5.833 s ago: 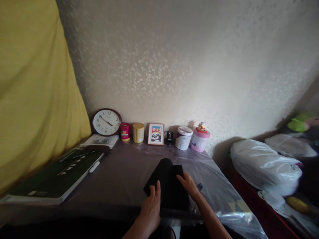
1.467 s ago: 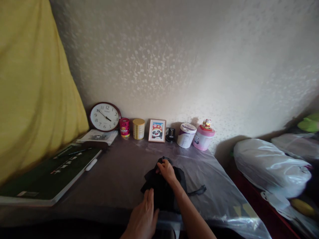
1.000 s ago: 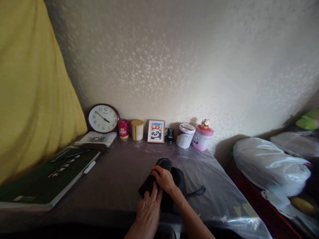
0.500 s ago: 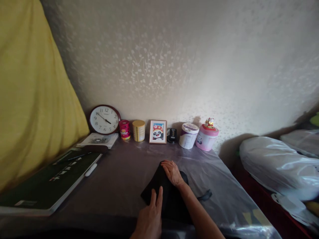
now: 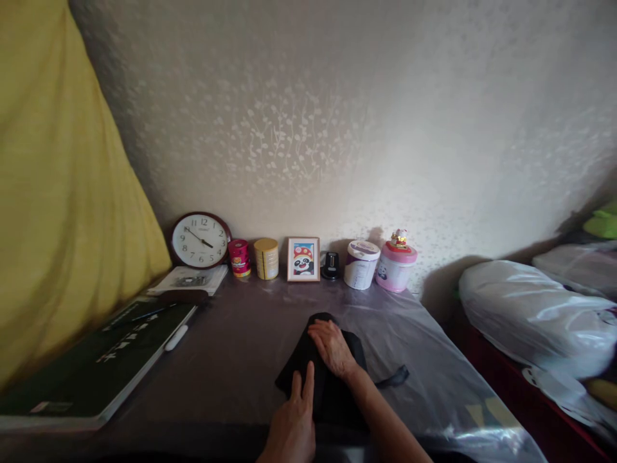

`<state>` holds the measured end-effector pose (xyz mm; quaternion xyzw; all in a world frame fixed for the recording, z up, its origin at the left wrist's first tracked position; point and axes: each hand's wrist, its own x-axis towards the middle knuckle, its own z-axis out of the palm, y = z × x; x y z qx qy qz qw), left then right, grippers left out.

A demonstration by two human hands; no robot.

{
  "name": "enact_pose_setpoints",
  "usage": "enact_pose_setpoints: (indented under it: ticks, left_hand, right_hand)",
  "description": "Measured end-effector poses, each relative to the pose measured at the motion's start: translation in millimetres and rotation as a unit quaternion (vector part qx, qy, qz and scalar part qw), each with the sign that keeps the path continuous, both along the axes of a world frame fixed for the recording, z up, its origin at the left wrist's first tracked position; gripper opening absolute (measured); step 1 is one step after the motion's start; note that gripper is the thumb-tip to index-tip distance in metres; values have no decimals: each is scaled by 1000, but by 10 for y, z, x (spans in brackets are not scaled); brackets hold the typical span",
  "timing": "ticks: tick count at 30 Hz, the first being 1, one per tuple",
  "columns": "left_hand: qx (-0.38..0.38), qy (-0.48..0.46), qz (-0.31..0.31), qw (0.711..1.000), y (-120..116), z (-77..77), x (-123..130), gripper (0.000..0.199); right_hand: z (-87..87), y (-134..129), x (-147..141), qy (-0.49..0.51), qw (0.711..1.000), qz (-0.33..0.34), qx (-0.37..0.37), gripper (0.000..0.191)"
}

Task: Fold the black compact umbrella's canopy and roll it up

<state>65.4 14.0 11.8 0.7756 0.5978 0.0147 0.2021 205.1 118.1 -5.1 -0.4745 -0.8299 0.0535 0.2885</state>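
A black cloth item point(image 5: 322, 402), folded and of a kind I cannot make out, lies near the front edge of the table, with a dark strap point(image 5: 394, 377) trailing from its right side. My right hand point(image 5: 331, 347) rests flat on its upper part, fingers outstretched and pointing left. Lower down, my left hand point(image 5: 295, 418) touches the cloth's left part. Its index and middle fingers stretch forward, slightly apart, while the other fingers are mostly hidden. Neither hand visibly grips the fabric.
Along the wall stand a clock point(image 5: 201, 240), a pink tin point(image 5: 239, 258), a yellow tin point(image 5: 267, 259), a framed panda picture point(image 5: 303, 260), a small black object point(image 5: 331, 265) and two tubs point(image 5: 360, 265). A large green book point(image 5: 96, 366) lies left. White plastic bags point(image 5: 535, 315) lie right.
My right hand has slid a little toward me, so the cloth's far edge shows beyond its fingers. My left hand stays nearly in place. The camera view has shifted slightly.
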Motion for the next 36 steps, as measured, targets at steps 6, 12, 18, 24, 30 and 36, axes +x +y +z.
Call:
enact_pose_setpoints:
  ticks: [6, 12, 18, 24, 30, 36]
  left_hand:
    - [26, -12, 7, 1000, 0, -98, 6, 85]
    - [46, -18, 3, 999, -40, -77, 5, 78]
    - [58, 0, -1, 998, -66, -47, 12, 75]
    - [70, 0, -2, 998, -66, -103, -5, 79]
    - [72, -35, 3, 997, -28, -125, -44, 78]
    - [47, -173, 35, 983, 35, -39, -235, 71]
  right_hand:
    - [64, 228, 341, 12, 984, -177, -11, 31]
    - [112, -84, 767, -31, 943, -309, -120, 27]
    - [27, -236, 898, -15, 928, -329, -176, 30]
    - [79, -329, 622, -52, 975, -211, -44, 28]
    - [-85, -299, 652, -85, 968, -227, -68, 21]
    - [-80, -162, 947, 223, 924, -289, -114, 22]
